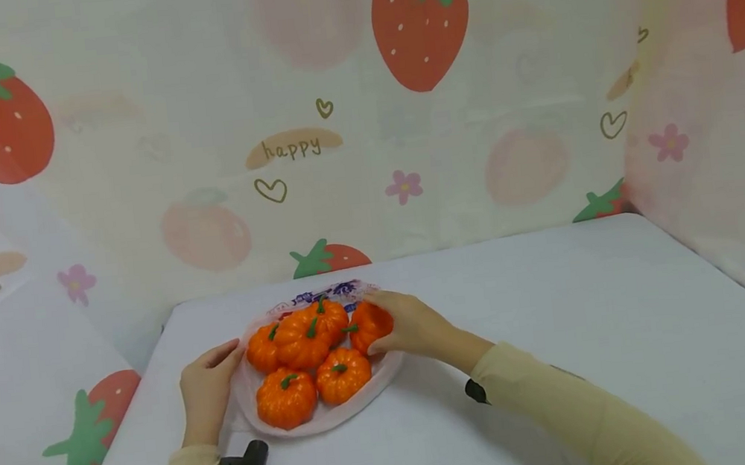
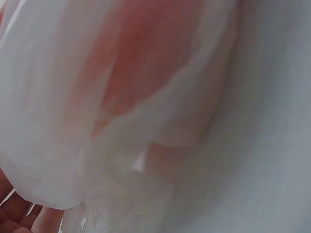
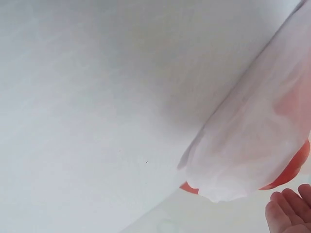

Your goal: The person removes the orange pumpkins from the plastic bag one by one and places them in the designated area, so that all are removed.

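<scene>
Several small orange pumpkins (image 1: 285,398) with green stems lie together in an open white plastic bag (image 1: 337,421) on the table. My right hand (image 1: 415,326) reaches in from the right and grips the rightmost pumpkin (image 1: 369,325), thumb below and fingers over its top. On the left side, my left hand (image 1: 207,387) holds the bag's edge between thumb and fingers. In the left wrist view the bag (image 2: 43,121) hides most of that hand, leaving fingers (image 2: 46,221) at the lower left. The right wrist view catches fingers (image 3: 289,211) beside an orange pumpkin (image 3: 294,165).
A white cloth covers the table (image 1: 555,305). Behind it hangs a curtain (image 1: 357,211) printed with strawberries, hearts and flowers. Dark wrist cameras, one a black piece (image 1: 243,462) by the left sleeve, sit close over the table. The bag's far side bears blue and red print (image 1: 344,289).
</scene>
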`<state>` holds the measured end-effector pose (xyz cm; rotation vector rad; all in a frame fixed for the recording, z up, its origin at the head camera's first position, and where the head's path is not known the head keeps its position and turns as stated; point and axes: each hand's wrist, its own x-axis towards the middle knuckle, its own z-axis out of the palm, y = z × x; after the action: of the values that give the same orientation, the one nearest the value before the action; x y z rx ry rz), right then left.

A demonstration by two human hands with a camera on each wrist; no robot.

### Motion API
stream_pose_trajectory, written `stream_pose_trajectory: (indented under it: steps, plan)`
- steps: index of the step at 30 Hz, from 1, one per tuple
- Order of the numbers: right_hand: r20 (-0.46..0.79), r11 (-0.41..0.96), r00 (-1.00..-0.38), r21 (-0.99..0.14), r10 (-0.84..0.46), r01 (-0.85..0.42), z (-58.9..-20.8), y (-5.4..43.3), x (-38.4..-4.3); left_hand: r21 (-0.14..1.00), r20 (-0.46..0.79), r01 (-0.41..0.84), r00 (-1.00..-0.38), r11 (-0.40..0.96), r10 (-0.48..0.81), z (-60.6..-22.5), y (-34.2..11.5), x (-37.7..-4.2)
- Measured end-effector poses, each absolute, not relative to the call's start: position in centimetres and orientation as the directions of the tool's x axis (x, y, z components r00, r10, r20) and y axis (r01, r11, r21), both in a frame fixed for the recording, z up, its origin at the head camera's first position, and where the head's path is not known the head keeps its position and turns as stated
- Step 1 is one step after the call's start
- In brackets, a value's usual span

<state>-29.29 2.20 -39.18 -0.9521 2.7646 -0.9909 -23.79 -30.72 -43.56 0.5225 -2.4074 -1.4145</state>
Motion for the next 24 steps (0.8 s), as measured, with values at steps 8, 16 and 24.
stream_pose_trajectory:
  steps: [8,16,24]
  plan:
    - [0.091,0.648,-0.819,-0.565,-0.566,-0.51,-39.2,1.3,-29.7,0.884,0.084,-0.154,-0.877,0.442,-0.474,-43.8,-30.7,-23.9]
    - [0.057,0.667,-0.829,-0.565,-0.556,-0.486,-39.6,1.0,-30.3,0.881,0.084,-0.162,-0.871,0.444,-0.484,-43.9,-30.9,-23.9]
    - [0.039,0.674,-0.837,-0.573,-0.546,-0.466,-40.0,0.8,-30.5,0.885,0.085,-0.158,-0.87,0.438,-0.486,-43.9,-30.8,-23.9]
